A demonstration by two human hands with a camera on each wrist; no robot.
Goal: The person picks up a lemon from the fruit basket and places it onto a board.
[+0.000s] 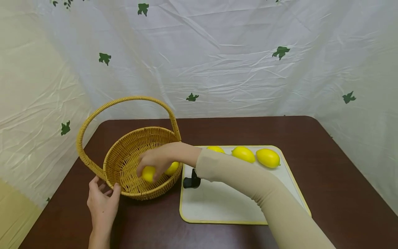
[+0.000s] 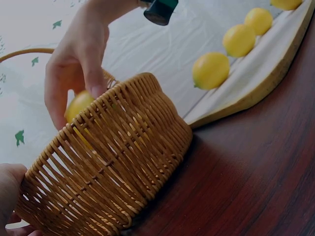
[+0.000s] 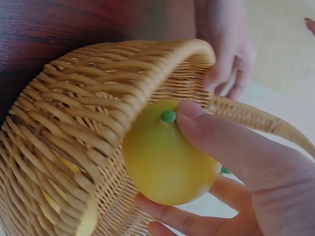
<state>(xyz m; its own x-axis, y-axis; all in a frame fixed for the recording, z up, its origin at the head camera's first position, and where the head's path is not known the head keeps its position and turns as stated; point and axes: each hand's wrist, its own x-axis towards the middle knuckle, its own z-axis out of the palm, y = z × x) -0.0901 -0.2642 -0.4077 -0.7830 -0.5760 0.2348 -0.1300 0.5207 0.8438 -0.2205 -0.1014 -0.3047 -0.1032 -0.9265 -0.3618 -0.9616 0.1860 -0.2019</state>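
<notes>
A wicker basket [image 1: 143, 193] with a tall arched handle [image 1: 136, 99] stands on the left of the table. My left hand [image 1: 103, 204] grips its near-left rim by the foot of the handle, thumb and fingers on either side. Inside the basket's mouth, my right hand [image 1: 158, 159] holds a yellow lemon [image 3: 170, 157] between thumb and fingers. The right wrist view shows the thumb beside the lemon's green stem end. A second lemon [image 1: 172, 168] lies in the basket at its right side, partly covered by the right hand.
Right of the basket lies a white board [image 1: 224, 204] with a yellow edge. Several lemons [image 1: 268, 158] sit in a row along its far side, partly behind the right sleeve [image 1: 236, 167]. A pale curtain with green leaf prints [image 1: 217, 69] hangs behind the dark table [image 1: 335, 180].
</notes>
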